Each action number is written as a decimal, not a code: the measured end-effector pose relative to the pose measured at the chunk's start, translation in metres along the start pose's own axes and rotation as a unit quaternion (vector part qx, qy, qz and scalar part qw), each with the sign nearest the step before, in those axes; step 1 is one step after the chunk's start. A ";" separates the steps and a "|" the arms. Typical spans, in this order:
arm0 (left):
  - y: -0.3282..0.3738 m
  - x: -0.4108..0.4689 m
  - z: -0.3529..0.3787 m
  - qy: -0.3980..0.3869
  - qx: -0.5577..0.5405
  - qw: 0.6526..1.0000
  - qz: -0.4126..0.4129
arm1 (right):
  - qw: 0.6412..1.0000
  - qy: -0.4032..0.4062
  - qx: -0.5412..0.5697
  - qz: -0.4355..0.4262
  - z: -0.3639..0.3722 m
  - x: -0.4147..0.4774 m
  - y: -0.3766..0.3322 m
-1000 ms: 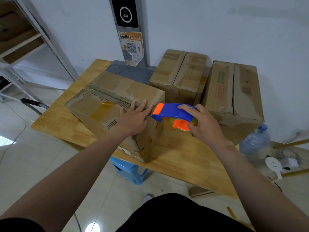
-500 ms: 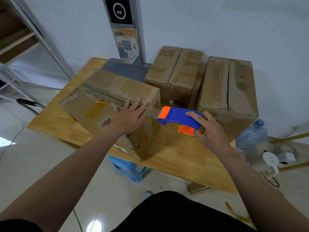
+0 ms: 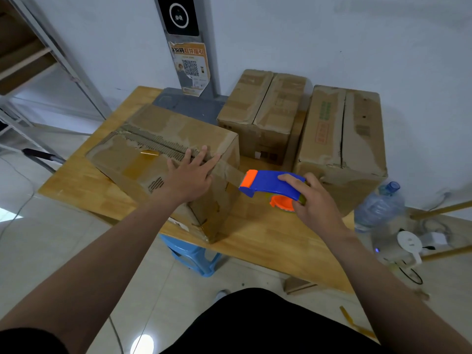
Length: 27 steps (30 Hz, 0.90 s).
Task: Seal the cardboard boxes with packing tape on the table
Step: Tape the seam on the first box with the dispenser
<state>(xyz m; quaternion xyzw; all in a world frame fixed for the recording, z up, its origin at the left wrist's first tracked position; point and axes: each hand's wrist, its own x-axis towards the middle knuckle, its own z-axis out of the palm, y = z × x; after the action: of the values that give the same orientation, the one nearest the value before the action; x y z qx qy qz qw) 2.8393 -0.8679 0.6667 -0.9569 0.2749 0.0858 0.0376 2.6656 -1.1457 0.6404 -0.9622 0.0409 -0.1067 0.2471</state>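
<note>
Three cardboard boxes are pictured on a wooden tabletop [image 3: 268, 241] set against a pale wall. The nearest box [image 3: 143, 159], lying at an angle at the tabletop's front left, is shown brown and worn. Its top seam is torn down to the corrugated ribs, and patches of old glossy tape are left on its flaps. The left hand [image 3: 189, 175] is laid flat on this box's top near its right end, the fingers [image 3: 201, 155] straight and spread over the seam. A blue tape dispenser [image 3: 270, 182] with an orange tip and an orange roll core is gripped by the right hand [image 3: 316, 200], whose fingers are curled over the handle; it is held just right of the box, above the tabletop. A strip of clear tape [image 3: 229, 172] is stretched from the dispenser's tip to the box's top edge by the left fingertips. Behind, the middle box [image 3: 260, 116] and the right-hand box [image 3: 342, 139] are stood side by side, the latter marked with green and red print and split by a dark gap along its seam. A blue stool [image 3: 191, 256] is seen under the tabletop, and a large water bottle [image 3: 378, 208] beside its right end.
</note>
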 end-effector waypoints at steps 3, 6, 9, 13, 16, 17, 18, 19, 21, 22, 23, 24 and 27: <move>0.001 -0.002 -0.001 0.000 0.006 1.000 -0.001 | 0.999 -0.027 -0.017 0.021 0.004 0.006 -0.010; 0.001 -0.001 -0.001 0.001 0.011 1.000 -0.003 | 0.998 -0.040 -0.051 0.025 0.005 0.008 -0.020; -0.001 -0.001 0.000 -0.001 0.015 1.000 -0.003 | 0.996 -0.047 -0.066 0.020 0.006 0.012 -0.036; -0.002 -0.001 -0.001 -0.011 0.013 1.000 0.000 | 0.996 -0.057 -0.052 0.036 0.007 0.020 -0.048; -0.002 -0.001 -0.003 -0.017 0.014 1.000 -0.002 | 0.997 -0.054 -0.045 0.038 0.009 0.025 -0.052; -0.001 0.000 -0.003 -0.019 0.014 1.000 -0.001 | 0.997 -0.053 -0.044 0.040 0.010 0.027 -0.053; -0.001 0.000 -0.003 -0.020 0.015 1.000 0.000 | 0.997 -0.052 -0.044 0.043 0.012 0.028 -0.053; -0.001 0.000 -0.002 -0.021 0.015 1.000 0.000 | 0.997 -0.050 -0.043 0.047 0.013 0.030 -0.054; -0.001 0.001 -0.002 -0.021 0.017 1.000 -0.001 | 0.997 -0.047 -0.040 0.051 0.015 0.034 -0.054; -0.001 0.001 -0.001 -0.019 0.019 1.000 -0.002 | 0.997 -0.047 -0.038 0.050 0.016 0.035 -0.055; -0.001 0.001 -0.001 -0.019 0.020 1.000 -0.004 | 0.997 -0.047 -0.041 0.048 0.016 0.036 -0.056; -0.001 0.001 -0.001 -0.022 0.018 1.000 -0.005 | 0.997 -0.047 -0.045 0.046 0.015 0.037 -0.057; 0.000 0.002 -0.002 -0.035 0.014 0.999 -0.009 | 0.996 -0.054 -0.044 0.054 0.014 0.039 -0.058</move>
<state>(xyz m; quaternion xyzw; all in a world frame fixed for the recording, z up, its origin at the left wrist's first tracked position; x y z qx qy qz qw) 2.8410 -0.8691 0.6679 -0.9550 0.2663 0.1150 0.0615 2.7086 -1.0937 0.6631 -0.9728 0.0841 -0.0396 0.2120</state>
